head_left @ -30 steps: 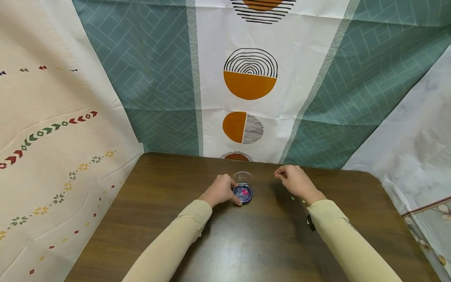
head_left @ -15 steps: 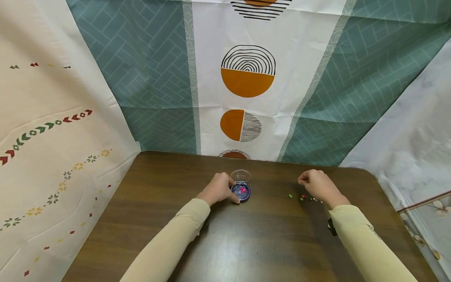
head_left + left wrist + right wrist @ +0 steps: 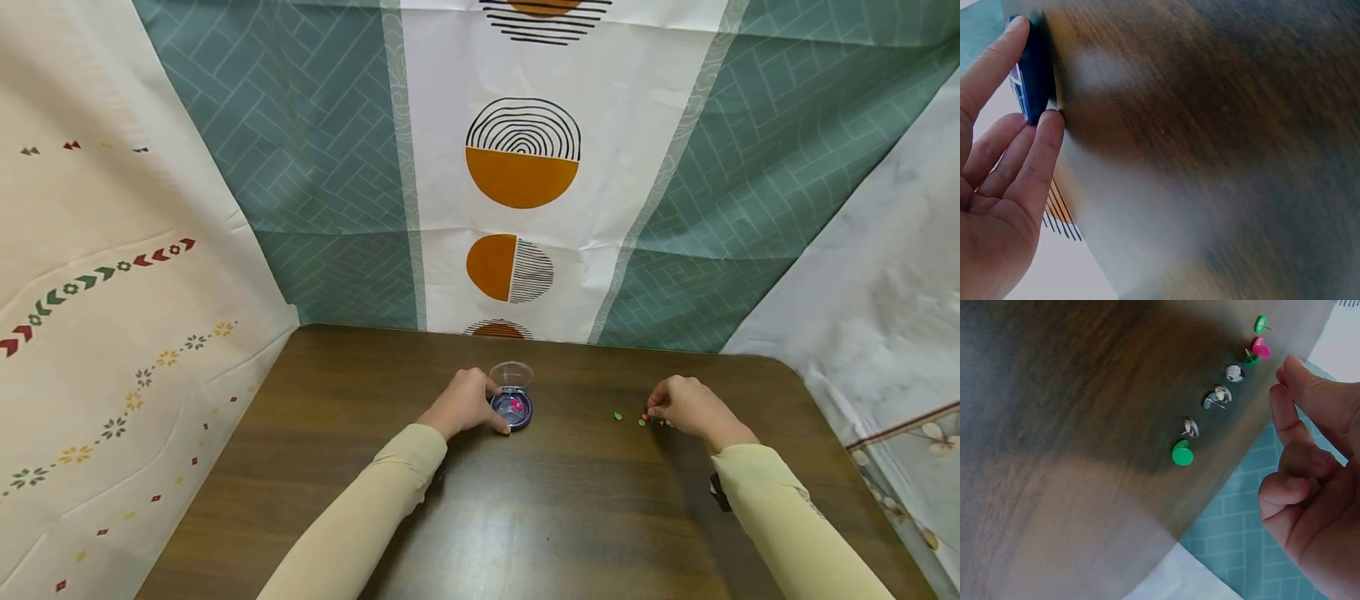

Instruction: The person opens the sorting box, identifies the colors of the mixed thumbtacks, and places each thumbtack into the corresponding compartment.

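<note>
The right hand (image 3: 693,408) has lowered, narrow fingers reaching green, pink and silver thumbtacks (image 3: 1223,394), hold unclear, right of the round blue plastic case (image 3: 1037,69) the left hand (image 3: 465,402) grips.

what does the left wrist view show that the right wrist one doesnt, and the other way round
Only the left wrist view shows the left hand holding the blue case by its edge, and an orange patch on the cloth.

Only the right wrist view shows the right hand near scattered green, pink and silver thumbtacks; whether it pinches one is unclear.

Both share the brown wooden table and parts of the teal and white hanging cloth.
</note>
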`<state>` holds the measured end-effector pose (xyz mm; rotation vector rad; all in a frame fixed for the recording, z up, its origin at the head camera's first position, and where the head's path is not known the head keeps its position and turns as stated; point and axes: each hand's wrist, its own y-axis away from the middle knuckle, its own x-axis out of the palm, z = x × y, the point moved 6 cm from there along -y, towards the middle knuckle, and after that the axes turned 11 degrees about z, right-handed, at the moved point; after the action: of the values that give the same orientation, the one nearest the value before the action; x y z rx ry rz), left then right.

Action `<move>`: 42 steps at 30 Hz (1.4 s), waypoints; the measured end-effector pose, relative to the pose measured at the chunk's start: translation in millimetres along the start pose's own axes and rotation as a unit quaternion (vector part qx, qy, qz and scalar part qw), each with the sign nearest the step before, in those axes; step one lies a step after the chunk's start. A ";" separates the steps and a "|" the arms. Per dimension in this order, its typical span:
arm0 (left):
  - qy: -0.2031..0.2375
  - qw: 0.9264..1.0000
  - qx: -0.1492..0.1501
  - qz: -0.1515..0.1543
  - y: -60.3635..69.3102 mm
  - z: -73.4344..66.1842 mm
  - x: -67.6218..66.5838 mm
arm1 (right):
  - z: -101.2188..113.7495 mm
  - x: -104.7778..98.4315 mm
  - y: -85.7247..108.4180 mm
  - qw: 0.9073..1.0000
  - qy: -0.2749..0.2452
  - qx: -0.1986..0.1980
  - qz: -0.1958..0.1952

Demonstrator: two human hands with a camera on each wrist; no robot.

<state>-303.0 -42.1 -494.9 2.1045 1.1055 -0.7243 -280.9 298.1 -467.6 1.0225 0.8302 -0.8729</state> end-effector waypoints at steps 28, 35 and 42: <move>0.005 1.000 0.005 0.001 0.9 1.4 0.8 | 7.2 12.5 -5.9 1.000 0.012 -0.007 0.005; 0.004 1.000 0.006 0.001 -0.9 0.7 0.7 | 0.6 5.8 -10.9 0.999 -0.032 -0.001 0.006; 0.009 1.000 0.001 0.001 0.1 1.2 1.3 | 5.9 -2.4 -6.8 0.996 -0.086 0.000 0.007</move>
<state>-302.4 -42.4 -496.6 2.1184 1.1131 -0.7072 -287.0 291.2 -466.1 0.9372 0.6766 -0.9353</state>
